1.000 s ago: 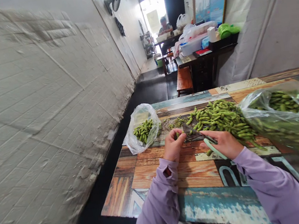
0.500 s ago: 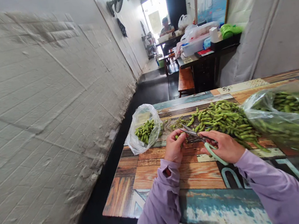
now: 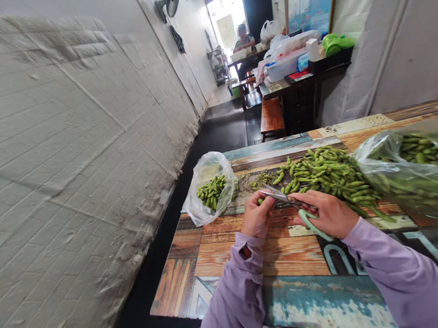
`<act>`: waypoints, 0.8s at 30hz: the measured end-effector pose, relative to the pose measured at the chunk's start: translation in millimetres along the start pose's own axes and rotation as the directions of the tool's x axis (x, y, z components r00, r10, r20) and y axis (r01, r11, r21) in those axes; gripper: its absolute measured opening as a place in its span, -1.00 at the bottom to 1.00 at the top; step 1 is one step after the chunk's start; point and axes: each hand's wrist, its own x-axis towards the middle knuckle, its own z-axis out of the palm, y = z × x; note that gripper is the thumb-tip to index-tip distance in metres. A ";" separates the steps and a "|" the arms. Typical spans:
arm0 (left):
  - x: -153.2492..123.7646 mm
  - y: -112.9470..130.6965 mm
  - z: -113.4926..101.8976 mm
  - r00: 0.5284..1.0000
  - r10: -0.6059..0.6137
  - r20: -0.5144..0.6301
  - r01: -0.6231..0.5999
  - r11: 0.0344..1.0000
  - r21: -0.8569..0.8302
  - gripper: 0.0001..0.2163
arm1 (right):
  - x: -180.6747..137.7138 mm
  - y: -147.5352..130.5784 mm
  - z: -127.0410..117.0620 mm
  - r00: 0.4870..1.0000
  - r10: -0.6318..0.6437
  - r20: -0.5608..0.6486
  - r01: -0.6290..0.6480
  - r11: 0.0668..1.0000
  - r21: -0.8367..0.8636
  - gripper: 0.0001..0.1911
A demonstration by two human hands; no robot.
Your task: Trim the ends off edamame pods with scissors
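Note:
My right hand (image 3: 330,212) is closed around the pale green handles of a pair of scissors (image 3: 312,225). Their blades point left, with the tips at the fingertips of my left hand (image 3: 257,214). That hand pinches a green soybean pod (image 3: 261,200), mostly hidden by the fingers. Just beyond the scissors lies a heap of green pods (image 3: 324,172) on the table. Small trimmed bits (image 3: 261,180) are scattered left of the heap. To the left stands an open clear plastic bag (image 3: 227,193) with pods inside.
A large clear bag (image 3: 419,193) full of pods sits at the right of the patchwork-patterned table (image 3: 233,250). A white brick-patterned wall (image 3: 58,173) runs along the left. Farther back are a bench (image 3: 271,117), a loaded table and a seated person (image 3: 243,42).
The scissor blades have closed together at my left fingertips. Both hands stay in nearly the same place.

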 end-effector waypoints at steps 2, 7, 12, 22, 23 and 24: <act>-0.5 0.2 0.7 1.000 -0.010 -0.010 0.010 1.000 -0.008 -0.66 | 0.0 0.0 -0.2 1.000 -0.006 -0.001 0.006 1.000 0.009 -0.49; -1.6 1.2 2.5 1.000 -0.021 -0.012 0.021 0.999 -0.025 -0.64 | -0.1 -1.6 -1.0 1.000 -0.004 -0.004 0.004 1.000 0.010 -0.47; -1.8 1.4 2.6 1.000 -0.012 0.008 0.013 0.999 -0.034 -0.66 | -0.1 -4.4 -3.2 1.000 -0.012 0.011 0.012 1.000 -0.010 -0.50; -5.4 4.5 6.5 0.996 -0.063 0.063 0.069 0.994 -0.090 -0.63 | -0.3 -0.9 -0.9 0.999 -0.031 -0.018 0.031 0.999 -0.041 -0.55; -5.4 4.8 6.6 0.995 -0.067 0.074 0.074 0.993 -0.097 -0.64 | -0.1 0.6 0.1 0.999 -0.040 -0.028 0.039 0.999 -0.036 -0.55; -5.2 5.1 6.4 0.993 -0.075 0.086 0.084 0.991 -0.108 -0.66 | 0.2 2.1 1.1 0.998 -0.043 -0.043 0.042 0.999 -0.029 -0.56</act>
